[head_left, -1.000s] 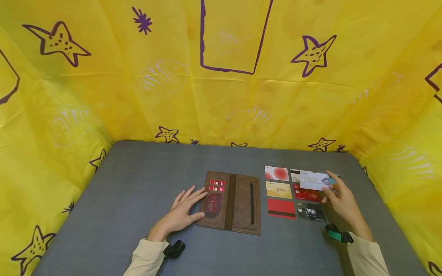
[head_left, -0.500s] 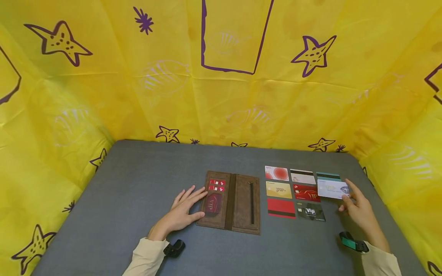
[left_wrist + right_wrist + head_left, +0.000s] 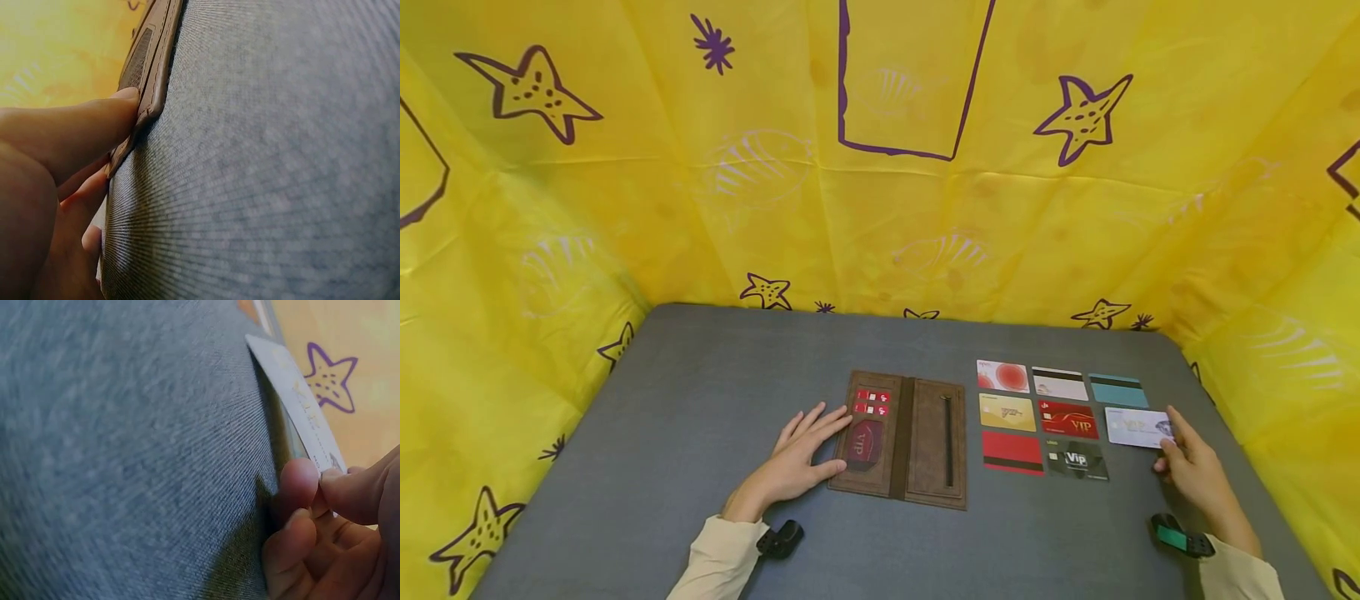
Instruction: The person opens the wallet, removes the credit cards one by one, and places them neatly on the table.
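Observation:
My right hand [image 3: 1198,471] pinches the right end of a whitish VIP card [image 3: 1137,427] between thumb and fingers. In the right wrist view the card [image 3: 300,400] is tilted close over the grey cloth, its shadow beside it. My left hand [image 3: 793,467] rests with extended fingers at the left edge of an open brown wallet [image 3: 936,442]. The left wrist view has the thumb [image 3: 94,125] on the wallet's corner. Two red cards [image 3: 872,397] show in the wallet's upper left slots, and a dark red VIP card [image 3: 864,442] fills the window below.
Right of the wallet lie several cards in rows: a red-circle card [image 3: 1002,376], a white striped card [image 3: 1060,384], a teal card [image 3: 1117,390], a gold card [image 3: 1007,412], red VIP card [image 3: 1067,419], red striped card [image 3: 1012,452] and black Vip card [image 3: 1078,460]. Yellow cloth [image 3: 887,217] surrounds the table.
My right hand has carried the whitish VIP card right and toward me, from over the other cards to just below the teal card. The left hand and wallet have stayed put.

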`<control>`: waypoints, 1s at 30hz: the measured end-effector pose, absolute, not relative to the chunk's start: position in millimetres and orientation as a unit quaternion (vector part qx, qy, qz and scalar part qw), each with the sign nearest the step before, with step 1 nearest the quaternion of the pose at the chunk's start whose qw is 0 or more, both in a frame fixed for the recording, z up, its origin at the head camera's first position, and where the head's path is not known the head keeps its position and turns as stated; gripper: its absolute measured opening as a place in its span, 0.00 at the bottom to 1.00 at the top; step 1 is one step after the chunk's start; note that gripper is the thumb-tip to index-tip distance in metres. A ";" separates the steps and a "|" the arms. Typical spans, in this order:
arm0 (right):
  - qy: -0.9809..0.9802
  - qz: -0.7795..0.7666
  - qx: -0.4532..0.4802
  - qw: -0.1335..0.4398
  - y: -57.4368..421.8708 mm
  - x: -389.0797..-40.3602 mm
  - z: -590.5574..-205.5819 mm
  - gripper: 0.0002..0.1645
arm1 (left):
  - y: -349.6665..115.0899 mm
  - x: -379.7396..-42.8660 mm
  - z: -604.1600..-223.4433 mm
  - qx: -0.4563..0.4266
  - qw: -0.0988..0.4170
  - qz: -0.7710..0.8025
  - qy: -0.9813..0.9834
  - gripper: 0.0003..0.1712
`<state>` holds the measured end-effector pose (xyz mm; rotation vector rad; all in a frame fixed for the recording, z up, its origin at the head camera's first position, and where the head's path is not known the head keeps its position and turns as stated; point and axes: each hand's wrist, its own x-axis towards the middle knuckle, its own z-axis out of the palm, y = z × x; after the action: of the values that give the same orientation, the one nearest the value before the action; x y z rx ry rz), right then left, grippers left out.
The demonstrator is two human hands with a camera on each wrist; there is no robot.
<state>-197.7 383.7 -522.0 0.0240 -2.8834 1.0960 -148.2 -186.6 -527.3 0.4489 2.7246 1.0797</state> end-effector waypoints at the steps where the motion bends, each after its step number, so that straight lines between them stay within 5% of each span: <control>1: -0.936 0.351 0.007 0.025 384.1 -197.8 -522.1 0.32 | -186.7 -148.1 -527.5 0.150 0.088 0.362 0.916 0.39; 12: -0.952 0.305 0.020 -0.022 383.2 -207.0 -517.6 0.29 | -186.8 -147.7 -527.3 0.150 0.085 0.366 0.914 0.38; 30: -0.966 0.244 0.039 0.076 383.2 -206.3 -521.3 0.22 | -186.3 -147.6 -525.8 0.151 0.085 0.365 0.915 0.37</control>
<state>-206.3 383.2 -521.3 0.1177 -2.8952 0.7318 -147.6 -186.3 -525.8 0.4516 2.7274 1.0887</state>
